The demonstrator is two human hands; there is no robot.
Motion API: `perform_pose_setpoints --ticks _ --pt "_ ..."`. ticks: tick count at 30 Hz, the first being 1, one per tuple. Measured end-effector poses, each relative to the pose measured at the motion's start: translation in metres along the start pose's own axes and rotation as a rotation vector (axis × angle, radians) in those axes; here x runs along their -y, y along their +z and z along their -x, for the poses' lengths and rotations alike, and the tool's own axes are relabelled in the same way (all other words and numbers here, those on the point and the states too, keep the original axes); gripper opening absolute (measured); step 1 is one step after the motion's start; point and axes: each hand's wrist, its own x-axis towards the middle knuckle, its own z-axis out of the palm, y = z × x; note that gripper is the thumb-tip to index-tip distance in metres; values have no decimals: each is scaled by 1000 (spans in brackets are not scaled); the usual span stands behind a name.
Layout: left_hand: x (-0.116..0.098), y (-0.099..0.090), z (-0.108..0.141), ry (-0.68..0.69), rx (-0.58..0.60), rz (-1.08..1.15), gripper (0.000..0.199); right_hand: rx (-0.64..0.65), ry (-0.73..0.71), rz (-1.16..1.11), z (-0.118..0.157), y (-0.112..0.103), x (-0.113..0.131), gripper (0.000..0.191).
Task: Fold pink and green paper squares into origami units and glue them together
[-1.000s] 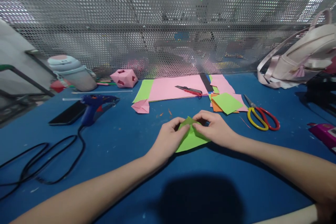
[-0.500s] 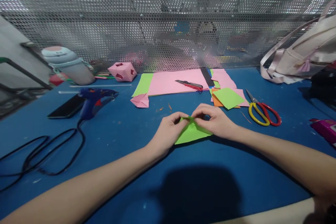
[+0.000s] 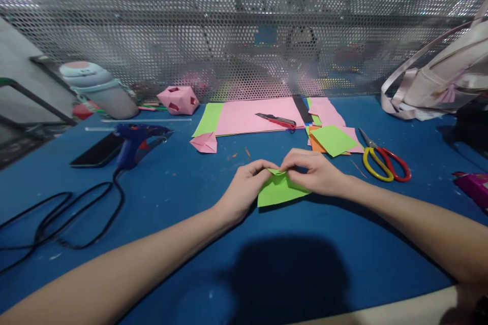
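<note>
Lowered since the earlier frame: the raised peak of the green paper (image 3: 281, 193), now a shallow curved fold between my fingertips. My left hand (image 3: 237, 190) has thumb and forefinger closed on its upper left part; my right hand (image 3: 320, 172) pinches the upper right, tips together, a gap behind them. The paper lies low over the blue table (image 3: 171, 264), nearer me than the pink folded piece (image 3: 206, 142) and the scissors (image 3: 374, 146). Uneven pressure from my two pinches could, I judge, set the crease askew; pulling them apart could wrinkle or tear the layers. The folded edge points away from me, the broad edge towards me; the visible long axis runs left to right, its right end slightly farther off. My fingers hide both upper sides.
</note>
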Motion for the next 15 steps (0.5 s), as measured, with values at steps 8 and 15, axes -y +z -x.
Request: perform_pose_setpoints --ticks 8,15 --pt "-4 1 2 33 40 43 17 -19 -60 -8 1 1 0 24" --pt "-1 0 0 63 36 -30 20 -24 -41 -53 1 0 -1 24"
